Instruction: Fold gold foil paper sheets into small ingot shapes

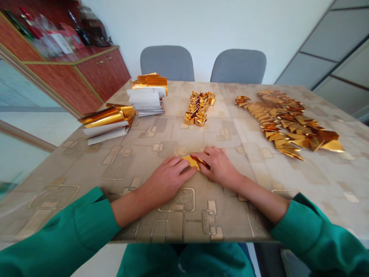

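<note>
Between my hands a small piece of gold foil paper point(191, 162) lies on the patterned tablecloth point(184, 200). My left hand point(171, 177) grips its left end between thumb and fingers. On the right end, my right hand point(217, 166) pinches the foil paper, with its fingers bent over the edge. The fingers cover much of the paper, so its full shape is hidden. Beyond my hands stands a cluster of folded gold foil pieces point(198, 107), packed in rows. Off to the right, many pointed folded foil pieces point(284, 121) lie overlapped in curving lines.
At the left back are a stack of white-backed gold sheets point(147, 98) and a second bundle of gold sheets point(108, 121). Two grey chairs point(167, 63) stand behind the table. A reddish wooden cabinet point(86, 73) holding bottles is at the upper left.
</note>
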